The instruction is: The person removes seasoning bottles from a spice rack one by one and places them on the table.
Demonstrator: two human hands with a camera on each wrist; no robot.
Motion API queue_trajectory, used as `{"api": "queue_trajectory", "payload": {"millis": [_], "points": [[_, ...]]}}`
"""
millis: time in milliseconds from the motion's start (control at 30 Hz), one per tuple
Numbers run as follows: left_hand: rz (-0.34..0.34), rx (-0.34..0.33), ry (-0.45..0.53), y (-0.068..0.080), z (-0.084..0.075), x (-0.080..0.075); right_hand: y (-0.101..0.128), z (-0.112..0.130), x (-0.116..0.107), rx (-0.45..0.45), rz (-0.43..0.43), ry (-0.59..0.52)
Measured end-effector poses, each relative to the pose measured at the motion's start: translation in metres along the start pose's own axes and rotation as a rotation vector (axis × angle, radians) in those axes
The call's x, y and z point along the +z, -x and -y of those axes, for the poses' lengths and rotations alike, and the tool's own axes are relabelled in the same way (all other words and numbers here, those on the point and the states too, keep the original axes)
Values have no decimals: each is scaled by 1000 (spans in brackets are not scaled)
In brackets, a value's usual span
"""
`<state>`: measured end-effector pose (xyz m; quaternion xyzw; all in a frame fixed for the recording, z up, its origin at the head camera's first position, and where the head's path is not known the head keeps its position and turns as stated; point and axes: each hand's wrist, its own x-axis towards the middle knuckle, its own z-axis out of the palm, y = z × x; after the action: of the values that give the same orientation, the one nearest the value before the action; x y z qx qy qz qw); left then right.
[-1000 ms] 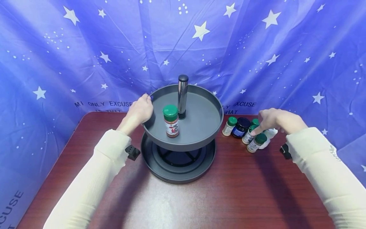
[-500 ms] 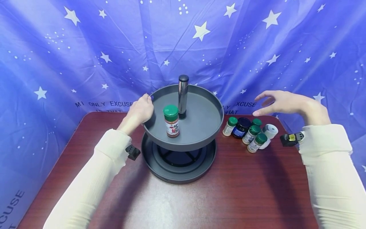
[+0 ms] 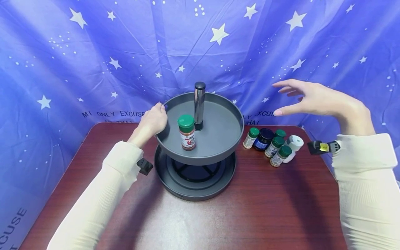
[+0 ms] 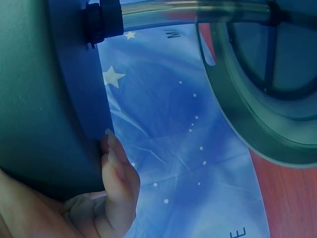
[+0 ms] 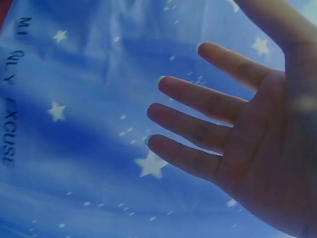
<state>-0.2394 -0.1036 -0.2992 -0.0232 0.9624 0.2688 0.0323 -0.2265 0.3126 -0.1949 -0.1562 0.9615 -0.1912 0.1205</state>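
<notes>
A grey two-tier turntable rack (image 3: pixel 218 137) stands on the table, a metal post (image 3: pixel 200 104) rising through its upper tray. My left hand (image 3: pixel 153 119) grips that tray's left rim; in the left wrist view its fingers (image 4: pixel 119 183) curl under the edge. A spice jar (image 3: pixel 187 133) with a green lid and reddish contents stands upright on the upper tray. My right hand (image 3: pixel 322 99) is raised at the right, holding nothing, thumb apart from the fingers. Below it are green-lidded jars (image 3: pixel 272 147), a dark jar (image 3: pixel 264 139) and a white-capped bottle (image 3: pixel 295 142).
The rack's lower tray (image 3: pixel 193 195) rests on the reddish wooden table (image 3: pixel 256 208). A blue curtain (image 3: pixel 140 41) with white stars hangs right behind the table's back edge. The jar cluster sits close to the right side of the rack.
My right hand has lifted up and right, away from the jars, uncovering the white-capped bottle. The left hand, rack and reddish spice jar have stayed put.
</notes>
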Motion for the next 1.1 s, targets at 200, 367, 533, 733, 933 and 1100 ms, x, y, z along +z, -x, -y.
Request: {"api": "queue_trajectory", "payload": {"millis": [200, 367, 533, 733, 933, 1100], "points": [[-2, 4, 3, 0, 0, 0, 7, 32, 4, -59, -31, 68], [-2, 0, -1, 0, 0, 0, 7, 56, 18, -197, -68, 114], [-5, 6, -6, 0, 0, 0, 6, 72, 27, -320, -114, 100], [-14, 17, -12, 0, 0, 1, -1, 84, 40, -458, -169, 113], [-9, 13, -7, 0, 0, 0, -9, 91, 60, -611, -241, 166], [-6, 15, -4, 0, 0, 0, -10, 99, 73, -696, -256, 201]]}}
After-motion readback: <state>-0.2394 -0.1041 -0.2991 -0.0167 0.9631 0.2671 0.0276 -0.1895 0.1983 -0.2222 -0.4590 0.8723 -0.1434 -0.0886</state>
